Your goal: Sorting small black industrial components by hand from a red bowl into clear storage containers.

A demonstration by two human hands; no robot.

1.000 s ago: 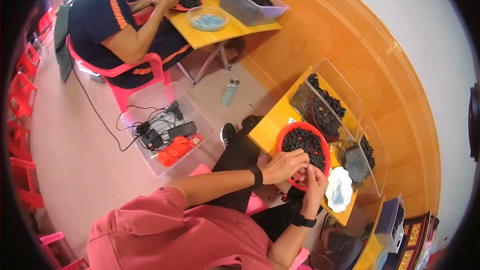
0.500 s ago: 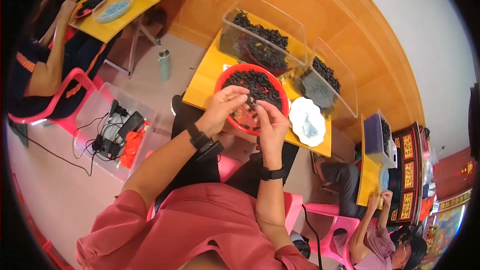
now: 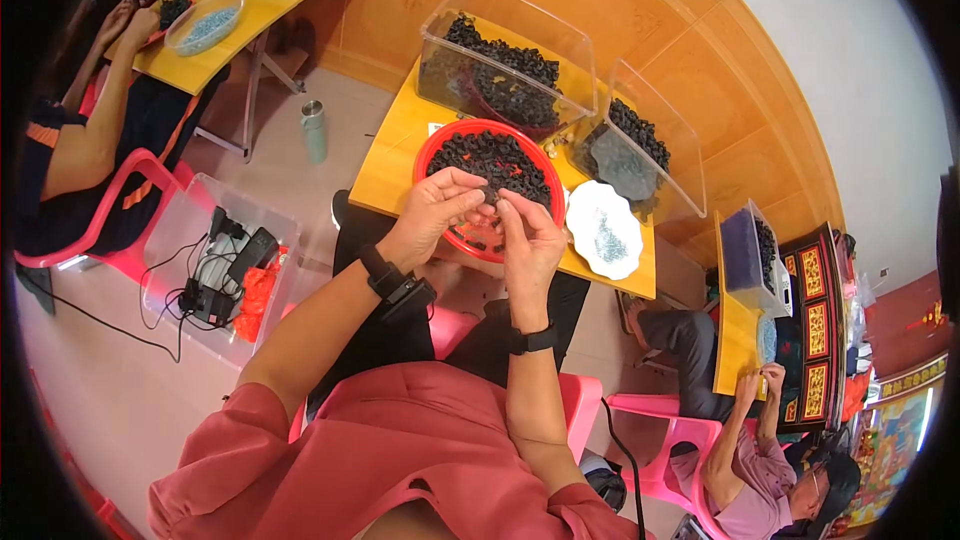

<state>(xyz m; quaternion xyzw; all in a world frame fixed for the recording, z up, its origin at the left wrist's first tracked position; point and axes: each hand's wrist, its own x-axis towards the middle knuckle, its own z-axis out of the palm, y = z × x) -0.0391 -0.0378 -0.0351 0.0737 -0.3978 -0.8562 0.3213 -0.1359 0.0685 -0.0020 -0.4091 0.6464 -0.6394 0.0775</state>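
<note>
Over the near side of a red basin (image 3: 424,162), my two hands meet with their fingertips almost touching. My left hand (image 3: 432,215) is closed in a pinch on a small black part (image 3: 490,195), mostly covered by the fingers. My right hand (image 3: 532,245) pinches right beside it, thumb and forefinger together; whatever is between them is too small to make out. Many small black parts (image 3: 500,157) fill the far side of the basin. To its right lies a white scalloped plate (image 3: 583,210) with a heap of tiny silvery pieces (image 3: 611,240).
Two clear bins, one larger (image 3: 440,68) and one smaller (image 3: 677,158), hold black parts on the yellow table (image 3: 385,172). A green bottle (image 3: 314,132) and a clear box of cables (image 3: 265,325) stand on the floor. People work at tables left and right.
My hands have drawn closer together, the right fingertips now beside the left ones. The whole view has shifted slightly, so the table sits a little further left.
</note>
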